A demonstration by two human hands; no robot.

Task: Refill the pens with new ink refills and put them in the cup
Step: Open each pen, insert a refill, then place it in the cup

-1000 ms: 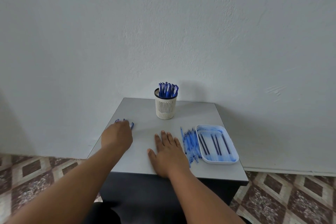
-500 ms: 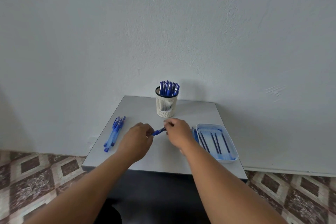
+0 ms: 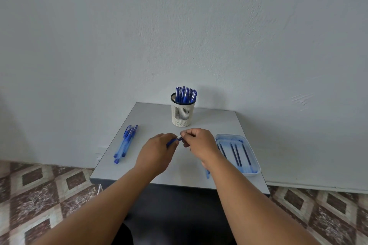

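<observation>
Above the middle of the small grey table (image 3: 151, 117) both hands hold one blue pen (image 3: 175, 140). My left hand (image 3: 157, 153) grips its barrel, and my right hand (image 3: 199, 141) pinches the pen's right end. Behind them stands a cream slotted cup (image 3: 182, 113) full of blue pens. A small bunch of blue pens (image 3: 125, 143) lies at the table's left edge. On the right, a white tray (image 3: 256, 167) holds several dark ink refills (image 3: 237, 155).
More blue pens (image 3: 207, 174) lie beside the tray, mostly hidden under my right forearm. The table stands against a plain white wall, with patterned floor tiles on both sides.
My left hand took a pen from the left bunch and brought it to the middle. My right hand lifted off the table and took hold of the pen's right end.
</observation>
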